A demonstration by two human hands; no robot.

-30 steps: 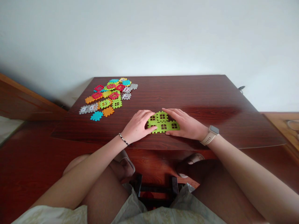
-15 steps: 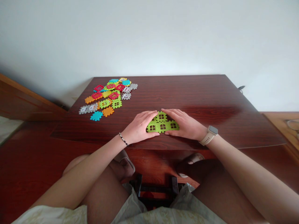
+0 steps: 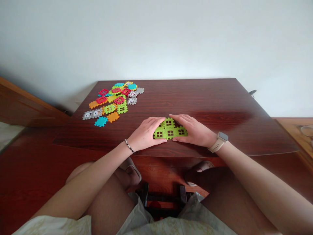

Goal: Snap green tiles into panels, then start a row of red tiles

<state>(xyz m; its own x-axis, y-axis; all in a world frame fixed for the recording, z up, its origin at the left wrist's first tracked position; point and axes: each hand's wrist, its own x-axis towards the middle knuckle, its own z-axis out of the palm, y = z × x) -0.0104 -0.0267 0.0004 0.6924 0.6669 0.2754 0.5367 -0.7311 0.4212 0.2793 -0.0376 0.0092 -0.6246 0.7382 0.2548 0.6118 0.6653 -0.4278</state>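
A flat assembly of lime-green interlocking plastic tiles (image 3: 170, 130) with small window cut-outs lies on the dark reddish-brown wood table (image 3: 202, 98). My left hand (image 3: 146, 133) presses on its left side, and my right hand (image 3: 192, 129) holds its right side. The fingers of both hands rest on the tiles, partly covering the upper left tile. A loose heap of red, orange, grey, cyan, yellow and green tiles (image 3: 112, 101) lies to the left and farther away.
The table's far edge meets a white wall. A bracelet (image 3: 129, 146) circles my left wrist, and a pale watch (image 3: 218, 142) circles my right. A wooden surface (image 3: 290, 133) lies to the right. My knees and a dark stool frame (image 3: 161, 197) are below the table edge.
The green tiles now sit closer together, with the left part lower in the view. My hands have drawn slightly inward around them. The loose heap has not moved.
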